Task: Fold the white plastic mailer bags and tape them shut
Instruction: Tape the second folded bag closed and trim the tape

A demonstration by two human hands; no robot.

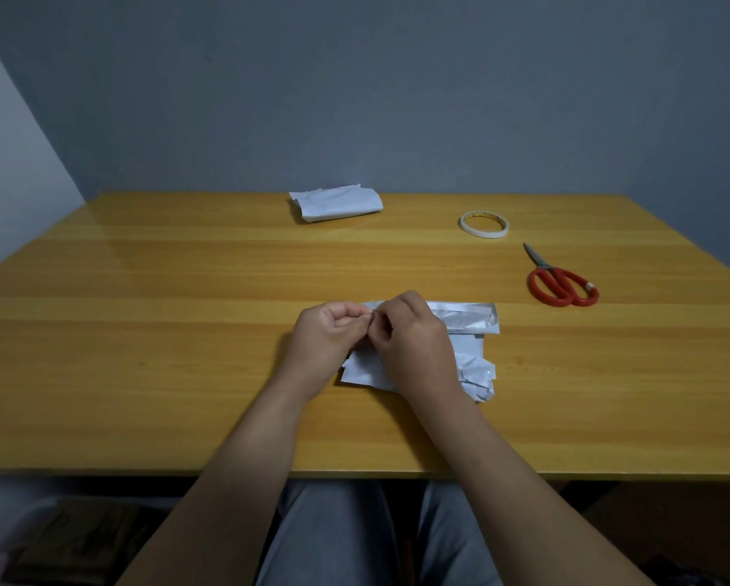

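forearms (249,458) reaching over table (143,374) | L hand (327,332) & R hand (416,338) both pinching flap corner of mailer bag (471,327), lying front-centre; prob. starting fold | tape roll (484,224), scissors (561,283) waiting right for sealing; folded bag (335,203) sitting far edge, out of way

Light: dim, flat, cool; source out of frame.
Glare: pale sheen on the table (114,251), left of centre.
Shadows: soft on top; near-black beneath table, bottom of frame.
Wall (397,99): grey, evenly lit, slightly grainy.
Distortion: wide-angle stretch at lower corners.

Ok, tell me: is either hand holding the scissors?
No, the scissors lie on the table, apart from the left hand and right hand, both pinching the mailer bag.
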